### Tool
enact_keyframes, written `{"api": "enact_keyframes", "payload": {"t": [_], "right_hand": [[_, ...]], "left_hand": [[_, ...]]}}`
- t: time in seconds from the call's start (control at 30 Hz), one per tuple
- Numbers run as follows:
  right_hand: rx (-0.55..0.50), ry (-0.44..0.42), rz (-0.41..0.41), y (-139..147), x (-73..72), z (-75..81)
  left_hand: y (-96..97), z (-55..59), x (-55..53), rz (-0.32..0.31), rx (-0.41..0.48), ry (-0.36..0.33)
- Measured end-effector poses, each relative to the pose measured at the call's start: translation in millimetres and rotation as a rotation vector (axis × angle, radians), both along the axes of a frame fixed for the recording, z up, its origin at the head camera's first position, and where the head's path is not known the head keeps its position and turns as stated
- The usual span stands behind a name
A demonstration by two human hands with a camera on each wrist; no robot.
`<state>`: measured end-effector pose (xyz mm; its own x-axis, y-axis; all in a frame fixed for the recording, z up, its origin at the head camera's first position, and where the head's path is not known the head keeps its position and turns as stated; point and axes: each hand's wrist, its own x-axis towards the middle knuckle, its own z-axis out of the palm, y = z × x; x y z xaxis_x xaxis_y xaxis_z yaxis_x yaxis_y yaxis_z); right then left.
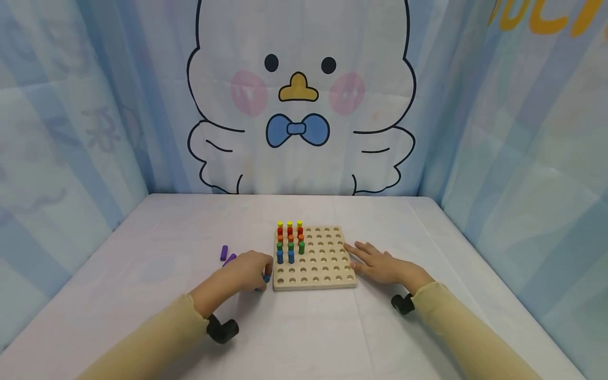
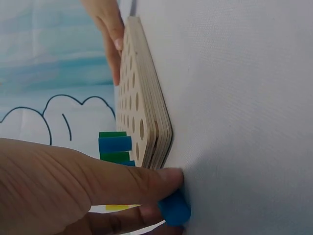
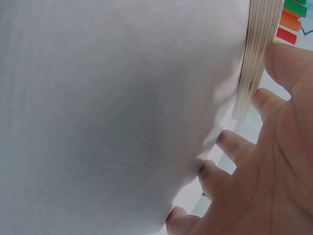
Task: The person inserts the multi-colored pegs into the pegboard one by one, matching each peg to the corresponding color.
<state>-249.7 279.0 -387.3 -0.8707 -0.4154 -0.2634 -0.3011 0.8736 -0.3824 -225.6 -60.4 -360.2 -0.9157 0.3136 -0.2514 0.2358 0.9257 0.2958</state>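
My left hand (image 1: 248, 270) is just left of a wooden pegboard (image 1: 323, 285), low over the tabletop. In the left wrist view its thumb and fingers pinch a blue peg (image 2: 175, 208) close to the board's corner. My right hand (image 1: 379, 265) rests at the board's right side with fingers spread, thumb and index fingertip at the edge. Coloured pegs stand in the board's left columns: yellow pegs (image 1: 290, 224) at the back, then red pegs (image 1: 290, 231), orange pegs (image 1: 291, 239), green pegs (image 1: 301, 247) and two blue pegs (image 1: 291, 257) towards the front.
Two purple pegs lie on the white tabletop (image 1: 304, 338) left of the board: one purple peg (image 1: 224, 253) whole in view, the other purple peg (image 1: 230, 258) partly behind my left hand. A printed curtain (image 1: 304, 163) closes off the back and both sides.
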Motion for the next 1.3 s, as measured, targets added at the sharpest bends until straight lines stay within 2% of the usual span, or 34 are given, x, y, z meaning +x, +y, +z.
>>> {"api": "enact_keyframes", "payload": {"t": [0.33,0.67,1.07,1.3], "right_hand": [[0.009,-0.001,-0.002,-0.8,0.9,0.2],[0.011,-0.004,-0.008,-0.4,1.0,-1.6],[0.009,-0.009,-0.006,-1.6,1.0,0.0],[0.014,0.003,-0.003,-0.5,0.3,-0.9]], "left_hand": [[-0.5,2.7,6.1,-0.028,0.001,-0.006],[1.2,8.6,5.9,-0.029,0.026,-0.021],[16.2,18.5,2.1,-0.054,0.121,0.093],[24.8,22.7,-5.6,-0.063,0.177,0.189]]}}
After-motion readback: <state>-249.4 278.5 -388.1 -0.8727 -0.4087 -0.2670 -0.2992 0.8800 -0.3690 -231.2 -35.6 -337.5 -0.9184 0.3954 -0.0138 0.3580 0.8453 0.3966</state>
